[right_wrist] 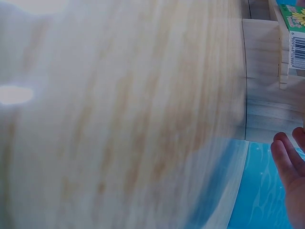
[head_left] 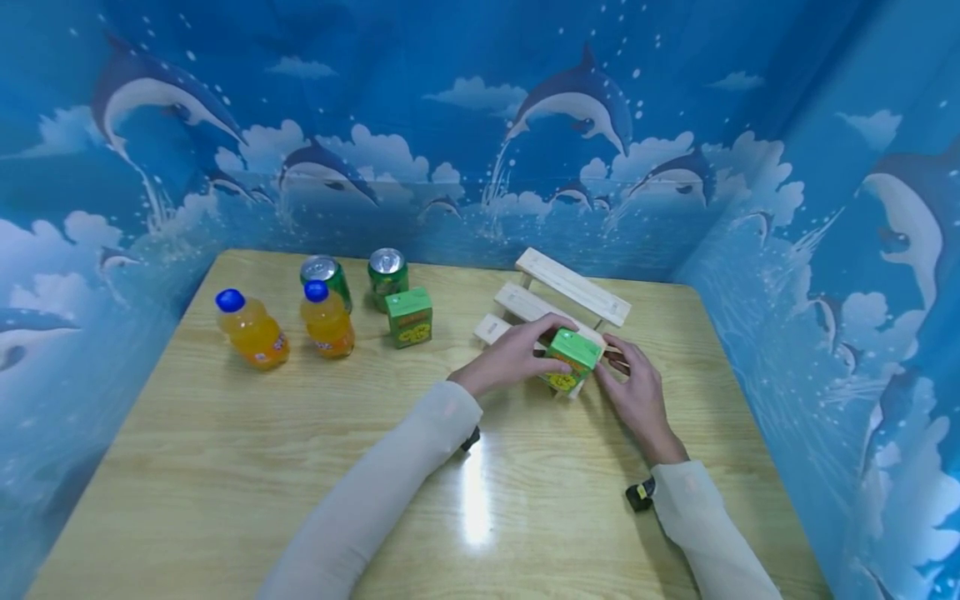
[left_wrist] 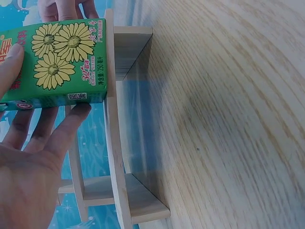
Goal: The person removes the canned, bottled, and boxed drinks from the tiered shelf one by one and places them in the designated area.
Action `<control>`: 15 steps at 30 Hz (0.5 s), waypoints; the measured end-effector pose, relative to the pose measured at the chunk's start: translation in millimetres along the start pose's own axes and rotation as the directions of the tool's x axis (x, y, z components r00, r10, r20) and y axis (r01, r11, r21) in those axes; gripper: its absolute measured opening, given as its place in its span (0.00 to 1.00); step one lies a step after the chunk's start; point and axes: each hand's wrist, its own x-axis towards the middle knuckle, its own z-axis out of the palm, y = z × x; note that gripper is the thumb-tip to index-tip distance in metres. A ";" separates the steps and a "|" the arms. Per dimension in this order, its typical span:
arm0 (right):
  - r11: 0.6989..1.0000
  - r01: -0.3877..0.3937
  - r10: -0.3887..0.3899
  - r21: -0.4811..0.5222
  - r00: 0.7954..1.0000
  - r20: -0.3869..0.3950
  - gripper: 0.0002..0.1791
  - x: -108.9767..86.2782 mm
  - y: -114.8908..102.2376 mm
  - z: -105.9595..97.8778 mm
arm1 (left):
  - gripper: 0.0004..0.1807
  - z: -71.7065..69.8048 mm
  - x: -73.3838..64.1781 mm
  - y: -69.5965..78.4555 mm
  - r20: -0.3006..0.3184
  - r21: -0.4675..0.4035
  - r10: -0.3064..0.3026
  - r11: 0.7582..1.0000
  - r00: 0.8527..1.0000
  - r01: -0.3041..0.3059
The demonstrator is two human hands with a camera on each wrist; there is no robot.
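A green drink carton with yellow flowers [head_left: 573, 358] stands on the lowest step of a tiered wooden rack [head_left: 573, 287]. My left hand [head_left: 517, 354] grips it, thumb on the near face and fingers round the other side. In the left wrist view the carton's [left_wrist: 66, 62] base meets the step board. At the rack's right end is my right hand [head_left: 637, 396], its fingers beside the side panel and close to the carton. The right wrist view shows those fingers [right_wrist: 285, 157] fairly straight near the panel [right_wrist: 267, 105]; firm contact is hard to tell.
On the table [head_left: 555, 500], left of the rack, stands another green carton [head_left: 410, 321]. Behind and beside it are two green cans, one left [head_left: 327, 273] and one right [head_left: 387, 279]. Two orange drink bottles with blue caps [head_left: 255, 333] stand farther left. A dolphin-print curtain [head_left: 450, 100] encloses the table.
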 end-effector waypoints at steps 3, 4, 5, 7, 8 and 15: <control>1.000 -0.001 0.001 0.000 1.000 -0.006 0.28 0.1 0.9 -0.1 | 0.35 -0.1 -0.5 0.4 -0.009 0.009 0.003 1.000 1.000 -0.003; 1.000 0.000 0.000 0.001 1.000 -0.006 0.28 0.2 1.0 0.1 | 0.35 -0.3 -1.1 0.4 -0.011 0.009 0.001 1.000 1.000 -0.001; 1.000 0.003 -0.003 0.001 1.000 -0.007 0.28 0.4 1.6 0.3 | 0.34 -0.6 -1.8 0.4 -0.014 0.010 -0.001 1.000 1.000 0.001; 1.000 0.005 -0.005 -0.001 1.000 -0.007 0.29 1.0 2.0 1.0 | 0.35 -1.4 -3.5 0.1 -0.020 0.009 -0.006 1.000 1.000 0.006; 1.000 0.008 -0.008 -0.003 1.000 -0.008 0.29 1.1 2.4 1.2 | 0.35 -2.1 -4.4 0.1 -0.024 0.010 -0.006 1.000 1.000 0.007; 1.000 0.020 -0.020 0.010 1.000 -0.013 0.30 -0.4 2.3 0.6 | 0.34 -8.7 -10.7 -1.1 -0.057 0.008 -0.032 0.999 0.998 0.032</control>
